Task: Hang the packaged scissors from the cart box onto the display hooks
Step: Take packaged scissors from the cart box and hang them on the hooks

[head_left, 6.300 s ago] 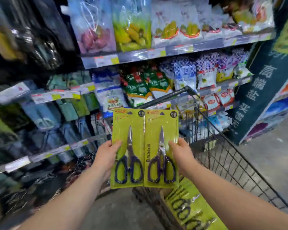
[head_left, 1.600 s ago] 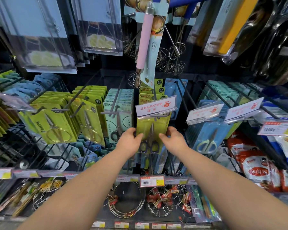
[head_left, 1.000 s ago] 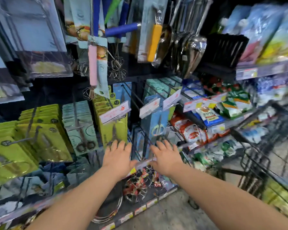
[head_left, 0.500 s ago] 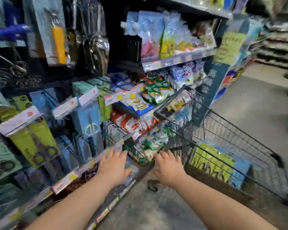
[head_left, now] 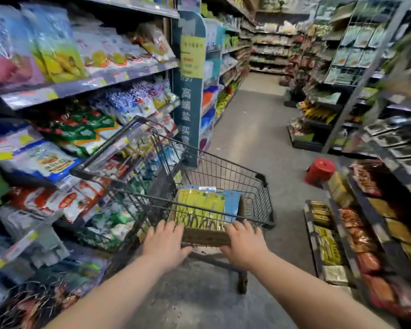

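Reaching toward a wire shopping cart (head_left: 223, 172) in a store aisle, both hands are empty, fingers spread and released: the left hand (head_left: 165, 245) and right hand (head_left: 243, 245) hover at the near edge of the cardboard box (head_left: 205, 237) inside the cart. The packaged scissors (head_left: 201, 210) lie stacked flat in that box, yellow-green cards with long axes running near to far, handle loops toward the near end; cart wires cross them and motion blur smears the print. Blue cards (head_left: 233, 205) sit at the right of the stack. Whether the fingers touch the box cannot be told. Half a second earlier the hands were low beside the shelf (head_left: 81, 86) on the left; now the view faces down the aisle, a red stool (head_left: 319, 170) far right.
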